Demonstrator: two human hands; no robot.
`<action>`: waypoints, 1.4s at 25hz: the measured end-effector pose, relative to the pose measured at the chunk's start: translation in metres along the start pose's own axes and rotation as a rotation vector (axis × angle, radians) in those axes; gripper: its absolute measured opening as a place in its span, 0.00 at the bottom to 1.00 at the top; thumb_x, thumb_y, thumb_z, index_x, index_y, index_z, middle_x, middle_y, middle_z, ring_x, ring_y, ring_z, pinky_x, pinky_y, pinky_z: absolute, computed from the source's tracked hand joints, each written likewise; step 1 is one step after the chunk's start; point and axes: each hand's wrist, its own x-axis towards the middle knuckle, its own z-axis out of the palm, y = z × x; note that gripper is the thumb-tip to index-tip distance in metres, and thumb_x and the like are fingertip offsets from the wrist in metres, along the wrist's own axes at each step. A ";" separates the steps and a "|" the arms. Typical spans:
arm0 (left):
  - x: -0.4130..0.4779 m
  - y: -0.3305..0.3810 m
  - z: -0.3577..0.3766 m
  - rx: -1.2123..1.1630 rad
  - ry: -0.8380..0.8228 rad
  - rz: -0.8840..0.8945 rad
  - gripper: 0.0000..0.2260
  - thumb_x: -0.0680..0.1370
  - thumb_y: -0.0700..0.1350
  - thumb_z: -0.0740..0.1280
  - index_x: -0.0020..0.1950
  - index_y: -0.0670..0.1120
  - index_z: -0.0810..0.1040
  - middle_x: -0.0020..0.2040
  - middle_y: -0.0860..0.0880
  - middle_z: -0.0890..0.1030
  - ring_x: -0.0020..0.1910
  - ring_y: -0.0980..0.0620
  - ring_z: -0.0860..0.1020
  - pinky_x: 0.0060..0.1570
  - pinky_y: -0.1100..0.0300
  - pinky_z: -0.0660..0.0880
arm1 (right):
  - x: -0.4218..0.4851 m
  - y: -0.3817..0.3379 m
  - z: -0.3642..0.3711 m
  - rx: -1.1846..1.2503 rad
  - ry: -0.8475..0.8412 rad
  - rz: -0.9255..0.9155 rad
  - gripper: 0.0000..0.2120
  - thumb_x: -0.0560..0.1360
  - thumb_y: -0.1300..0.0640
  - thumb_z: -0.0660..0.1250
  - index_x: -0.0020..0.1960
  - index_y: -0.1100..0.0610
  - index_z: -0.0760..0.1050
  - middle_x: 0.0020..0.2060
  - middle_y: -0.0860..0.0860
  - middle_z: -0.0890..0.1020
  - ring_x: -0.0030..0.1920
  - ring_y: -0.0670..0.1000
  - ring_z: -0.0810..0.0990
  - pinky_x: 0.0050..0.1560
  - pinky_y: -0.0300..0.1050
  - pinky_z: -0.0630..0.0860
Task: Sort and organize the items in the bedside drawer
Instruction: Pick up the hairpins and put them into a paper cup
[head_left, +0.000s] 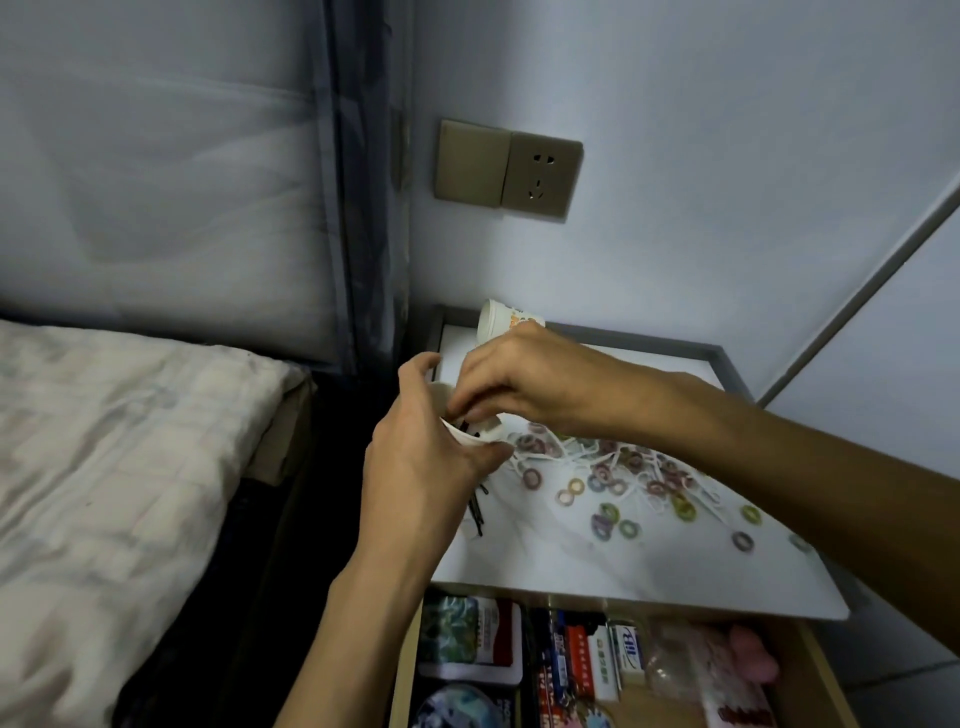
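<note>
My left hand grips a small white cup at the left edge of the bedside table top. Thin black hairpins stick out of the cup. My right hand reaches over the cup's mouth with its fingertips pinched at the hairpins there. More black hairpins lie on the table just below my left hand. Several small coloured hair rings and white floss picks are scattered across the table top. The open drawer below holds boxes and packets.
A white bottle stands at the table's back left, partly behind my right hand. A wall socket is above it. The bed lies to the left. In the drawer sit a white box and a pink item.
</note>
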 end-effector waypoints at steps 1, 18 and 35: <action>0.001 -0.001 -0.002 -0.007 0.005 0.004 0.43 0.65 0.49 0.81 0.73 0.55 0.61 0.56 0.54 0.79 0.50 0.56 0.78 0.46 0.62 0.76 | 0.003 0.000 0.000 0.047 0.035 0.025 0.08 0.73 0.60 0.73 0.52 0.56 0.84 0.44 0.41 0.82 0.41 0.32 0.77 0.48 0.25 0.69; 0.001 -0.009 -0.034 -0.073 0.135 -0.049 0.40 0.63 0.49 0.82 0.70 0.53 0.66 0.53 0.54 0.74 0.53 0.54 0.73 0.43 0.70 0.65 | -0.020 0.012 0.150 0.199 0.216 0.976 0.13 0.71 0.47 0.75 0.34 0.55 0.81 0.31 0.49 0.82 0.33 0.49 0.80 0.37 0.46 0.78; -0.002 0.001 -0.023 -0.127 0.090 -0.047 0.41 0.63 0.47 0.82 0.71 0.53 0.65 0.54 0.53 0.74 0.53 0.54 0.72 0.40 0.73 0.68 | -0.058 0.008 0.136 0.132 0.251 0.931 0.09 0.71 0.48 0.74 0.44 0.54 0.84 0.38 0.49 0.84 0.37 0.46 0.80 0.34 0.40 0.72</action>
